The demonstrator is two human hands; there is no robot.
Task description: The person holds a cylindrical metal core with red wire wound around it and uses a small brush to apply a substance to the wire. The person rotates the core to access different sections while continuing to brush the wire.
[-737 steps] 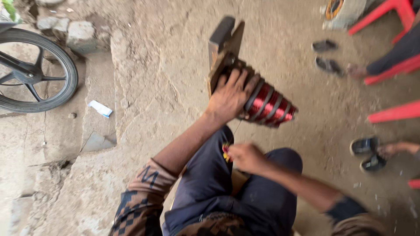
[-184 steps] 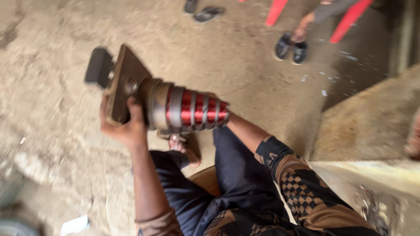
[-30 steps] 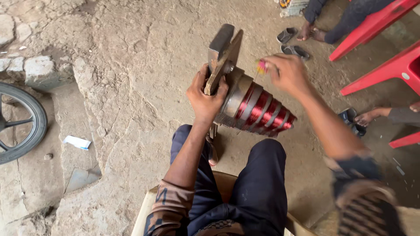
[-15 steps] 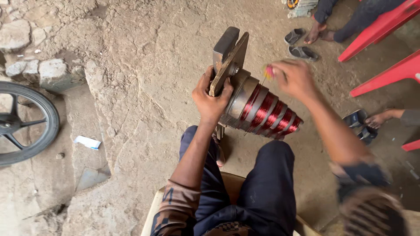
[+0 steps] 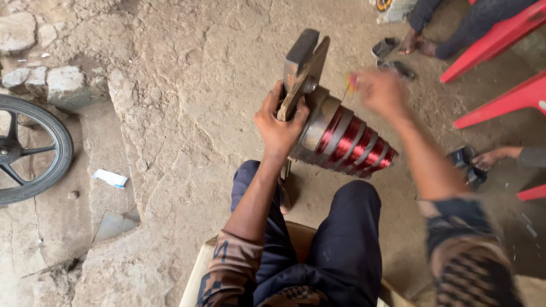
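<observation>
My left hand grips the flat metal end plate of a stepped winding former, a cone of grey rings wound with red copper wire. The former tilts down to the right above the dirt floor, its plate end up. My right hand, blurred, is raised just above and right of the former, pinching a small reddish-yellow thing with a thin wire strand running down toward the coils. My dark-trousered legs are below, on a wooden seat.
A wheel stands at the left by stones and a white scrap. Red plastic chair legs and other people's feet and sandals are at the upper right; another person's hand is at the right.
My right hand has lifted from the former's top edge up and to the right, drawing the thin wire with it. My left hand keeps its hold on the plate.
</observation>
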